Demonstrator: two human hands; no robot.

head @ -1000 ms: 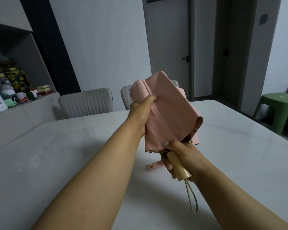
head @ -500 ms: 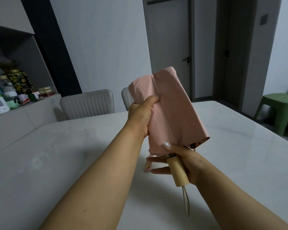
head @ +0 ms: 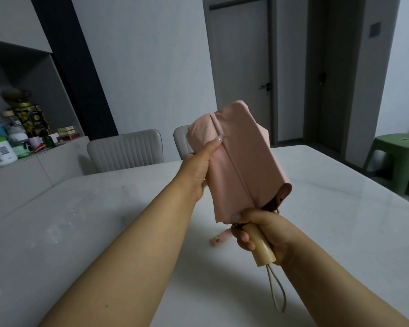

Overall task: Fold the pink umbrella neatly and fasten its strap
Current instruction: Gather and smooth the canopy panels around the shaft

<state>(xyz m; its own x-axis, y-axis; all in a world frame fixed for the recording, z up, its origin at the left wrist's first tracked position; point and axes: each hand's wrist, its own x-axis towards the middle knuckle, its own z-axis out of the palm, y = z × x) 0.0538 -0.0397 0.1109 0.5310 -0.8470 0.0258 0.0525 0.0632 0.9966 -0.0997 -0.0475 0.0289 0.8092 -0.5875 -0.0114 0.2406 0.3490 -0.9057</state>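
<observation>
The collapsed pink umbrella (head: 243, 166) is held up above the white table (head: 104, 220), its canopy loosely gathered and tilted with the tip away from me. My left hand (head: 200, 168) grips the canopy's left side, thumb laid along a fold seam. My right hand (head: 260, 230) holds the cream handle (head: 263, 251) at the canopy's base; a cord loop (head: 278, 293) dangles from it. The pink strap (head: 221, 238) with a gold snap hangs loose below the canopy, left of my right hand. A darker tab (head: 282, 194) shows at the canopy's lower right edge.
Two pale chairs (head: 125, 152) stand at the table's far edge. A sideboard (head: 21, 171) on the left carries jars and boxes. A green stool (head: 399, 159) stands on the right. Closed doors (head: 241, 67) are behind.
The umbrella has turned in my hands: the fold seam moved toward the middle and a darker tab came into view at the lower right. My left thumb slid up along the seam.
</observation>
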